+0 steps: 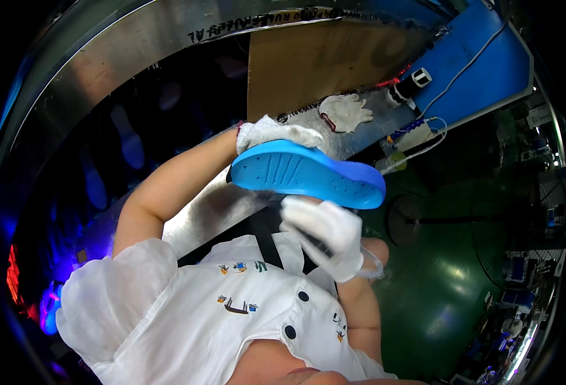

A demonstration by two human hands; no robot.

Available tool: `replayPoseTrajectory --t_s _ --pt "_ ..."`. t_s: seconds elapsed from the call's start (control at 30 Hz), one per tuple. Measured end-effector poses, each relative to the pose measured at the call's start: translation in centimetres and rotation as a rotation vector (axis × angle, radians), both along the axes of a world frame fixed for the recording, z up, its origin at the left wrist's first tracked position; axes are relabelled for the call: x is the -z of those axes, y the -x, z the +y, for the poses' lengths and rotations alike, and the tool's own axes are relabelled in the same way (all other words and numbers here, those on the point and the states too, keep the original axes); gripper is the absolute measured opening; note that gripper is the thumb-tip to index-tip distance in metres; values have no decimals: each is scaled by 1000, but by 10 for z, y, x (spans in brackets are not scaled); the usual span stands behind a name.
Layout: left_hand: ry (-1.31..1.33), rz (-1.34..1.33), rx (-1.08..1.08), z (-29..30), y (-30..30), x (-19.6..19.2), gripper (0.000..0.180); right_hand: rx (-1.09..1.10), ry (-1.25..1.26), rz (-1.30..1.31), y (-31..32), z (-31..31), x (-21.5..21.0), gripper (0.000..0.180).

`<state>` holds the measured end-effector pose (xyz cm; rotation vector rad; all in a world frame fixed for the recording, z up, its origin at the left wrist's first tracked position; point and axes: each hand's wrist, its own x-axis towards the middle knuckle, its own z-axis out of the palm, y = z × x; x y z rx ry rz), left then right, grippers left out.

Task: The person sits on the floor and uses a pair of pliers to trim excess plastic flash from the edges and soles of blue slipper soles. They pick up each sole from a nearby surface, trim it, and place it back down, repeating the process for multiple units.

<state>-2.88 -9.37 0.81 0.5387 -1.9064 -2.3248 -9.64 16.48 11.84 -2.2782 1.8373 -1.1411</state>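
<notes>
The sole (308, 176), blue and shoe-shaped, is held up in front of the person, between the white shirt (186, 308) and the metal worktop (344, 146). Its grooved, dimpled face is toward the camera, and its long axis runs from left to right across the body, the right end dipping a little lower. The left hand (276, 133), in a white glove, grasps it along the far edge, nearer the left end, with most of the fingers hidden behind it. The right hand (328, 231), also white-gloved, is on the near side, just below the middle and right part of the sole; it is blurred, so I cannot tell whether it is closed, holds anything or touches the sole. The left hand is thus the nearer one, already in contact. Beyond the sole, on the worktop, a spare glove (344, 113) lies near the cardboard (321, 64) and a black-and-white cylinder (411, 85).
</notes>
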Motion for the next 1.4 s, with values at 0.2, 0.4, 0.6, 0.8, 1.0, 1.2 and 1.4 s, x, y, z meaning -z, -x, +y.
replayPoseTrajectory --t_s 0.2,0.4,0.6,0.8,1.0,1.2,1.4 --pt "-261 298 141 1 -5 -27 27 -14 26 130 -12 8 -1 29" --pt "32 98 76 22 -17 -96 32 59 94 133 6 9 7 29" --pt "-92 99 96 6 -20 -76 41 63 47 169 22 11 -2 33" --pt "-188 -90 28 7 -36 -103 48 152 210 77 29 6 -6 30" --pt "-251 17 50 21 -33 -106 44 -117 141 -142 5 -19 3 27" --pt "-190 124 -172 49 -61 -126 84 -331 -16 -469 1 7 -2 30" --pt "-747 765 307 2 -143 -211 93 -203 86 -813 11 10 20 28"
